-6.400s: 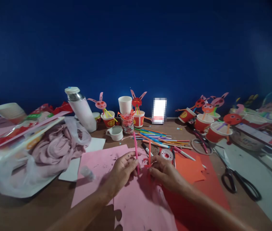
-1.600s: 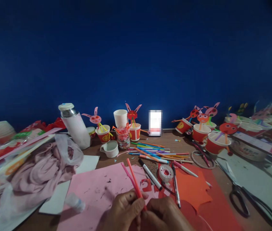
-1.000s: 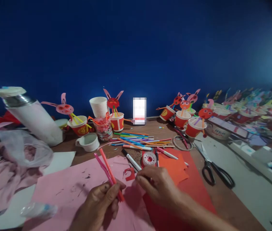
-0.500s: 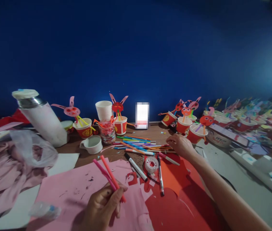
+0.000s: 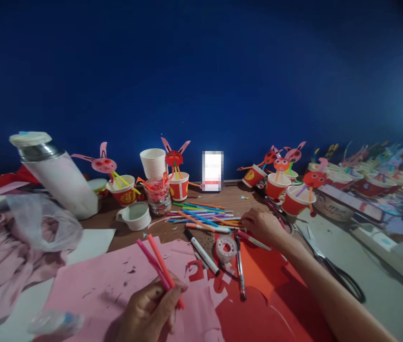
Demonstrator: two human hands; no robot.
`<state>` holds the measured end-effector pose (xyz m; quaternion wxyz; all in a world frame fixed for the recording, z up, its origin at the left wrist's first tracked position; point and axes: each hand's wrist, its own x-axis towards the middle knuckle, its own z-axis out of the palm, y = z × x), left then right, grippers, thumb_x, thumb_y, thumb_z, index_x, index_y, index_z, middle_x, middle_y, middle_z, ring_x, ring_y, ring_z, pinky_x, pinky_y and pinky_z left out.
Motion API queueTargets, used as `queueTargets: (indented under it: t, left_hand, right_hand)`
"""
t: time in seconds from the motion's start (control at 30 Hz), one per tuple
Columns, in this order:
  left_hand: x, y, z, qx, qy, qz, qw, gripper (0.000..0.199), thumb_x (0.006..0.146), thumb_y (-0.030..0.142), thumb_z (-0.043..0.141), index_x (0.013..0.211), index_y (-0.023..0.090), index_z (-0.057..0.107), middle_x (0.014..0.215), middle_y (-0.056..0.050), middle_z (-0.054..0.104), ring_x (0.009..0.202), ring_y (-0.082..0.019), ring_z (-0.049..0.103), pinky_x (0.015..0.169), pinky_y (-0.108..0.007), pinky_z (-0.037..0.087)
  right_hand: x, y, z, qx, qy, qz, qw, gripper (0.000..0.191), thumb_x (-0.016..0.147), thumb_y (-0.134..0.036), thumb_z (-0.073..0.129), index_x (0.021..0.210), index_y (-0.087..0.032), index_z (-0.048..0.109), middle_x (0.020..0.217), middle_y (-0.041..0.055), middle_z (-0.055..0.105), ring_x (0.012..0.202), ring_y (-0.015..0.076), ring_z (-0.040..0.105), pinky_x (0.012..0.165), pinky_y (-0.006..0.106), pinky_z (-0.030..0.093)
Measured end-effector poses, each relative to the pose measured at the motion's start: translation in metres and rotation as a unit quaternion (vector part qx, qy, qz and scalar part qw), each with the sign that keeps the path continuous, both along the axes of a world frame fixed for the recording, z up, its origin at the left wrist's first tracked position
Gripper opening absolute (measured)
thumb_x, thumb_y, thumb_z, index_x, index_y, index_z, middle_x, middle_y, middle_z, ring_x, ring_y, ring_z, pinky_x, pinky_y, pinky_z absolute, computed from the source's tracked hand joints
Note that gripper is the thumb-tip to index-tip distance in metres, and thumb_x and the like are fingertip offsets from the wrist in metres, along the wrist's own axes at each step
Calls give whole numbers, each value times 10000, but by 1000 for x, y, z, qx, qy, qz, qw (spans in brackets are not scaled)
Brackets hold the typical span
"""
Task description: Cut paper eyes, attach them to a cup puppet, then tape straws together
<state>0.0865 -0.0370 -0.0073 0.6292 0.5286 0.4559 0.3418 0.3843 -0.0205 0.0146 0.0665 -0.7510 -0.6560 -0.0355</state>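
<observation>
Two straws, one pink and one orange-red (image 5: pixel 157 256), are pinched between the thumb and fingers of my left hand (image 5: pixel 153 304), above pink paper (image 5: pixel 91 289). My right hand (image 5: pixel 263 224) reaches across red paper (image 5: pixel 247 313) to the right end of a pile of coloured straws (image 5: pixel 205 216). Its fingers are bent down at the straw ends, and whether they grip one is hidden. Just below lie a pink marker (image 5: pixel 254 240), a roll of tape (image 5: pixel 226 248), a pen (image 5: pixel 240 273) and a white marker (image 5: pixel 204 252).
Paper cups with rabbit faces (image 5: pixel 121 189) stand along the blue wall, beside stacked white cups (image 5: pixel 153 163) and a lit phone (image 5: pixel 212 171). A thermos (image 5: pixel 59 175) leans at the left. Black-handled scissors (image 5: pixel 330 266) lie at the right. A mug (image 5: pixel 137 217) stands left of the straws.
My right hand has moved slightly left and down at the straws' right end. The scissors now show fully. My left hand still holds its two straws.
</observation>
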Motion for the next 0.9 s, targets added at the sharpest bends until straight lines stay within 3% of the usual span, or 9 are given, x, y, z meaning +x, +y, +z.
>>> queueTargets:
  t: [0.2, 0.43, 0.67, 0.9]
  left_hand:
    - [-2, -1, 3, -4, 2, 2, 1000, 451, 632, 570, 591, 674, 121, 610, 385, 54, 416, 344, -51, 361, 360, -163, 260]
    - [1, -4, 12, -23, -1, 17, 1000, 412, 617, 538, 611, 669, 129, 603, 376, 57, 417, 338, -51, 350, 350, -162, 249]
    - [0, -3, 13, -22, -13, 14, 1000, 436, 612, 555, 614, 685, 125, 615, 434, 43, 450, 360, -56, 380, 344, -160, 252]
    - [-6, 9, 10, -135, -82, -56, 986, 396, 631, 501, 641, 728, 119, 602, 433, 56, 443, 345, -22, 314, 344, -142, 186]
  right_hand:
    - [-7, -3, 1, 17, 11, -1, 1000, 221, 811, -234, 439, 731, -184, 639, 769, 35, 655, 699, 152, 587, 585, 223, 338]
    - [-19, -4, 9, 52, 18, 3, 998, 239, 844, -276, 426, 790, -196, 645, 825, 40, 642, 802, 164, 553, 682, 244, 338]
    - [-31, -4, 0, 38, 26, 43, 998, 135, 775, -205, 515, 787, -230, 647, 814, 19, 639, 817, 177, 547, 683, 266, 318]
    - [-28, -3, -3, 69, 47, 50, 995, 118, 785, -206, 478, 800, -193, 595, 769, 26, 643, 766, 175, 569, 722, 291, 333]
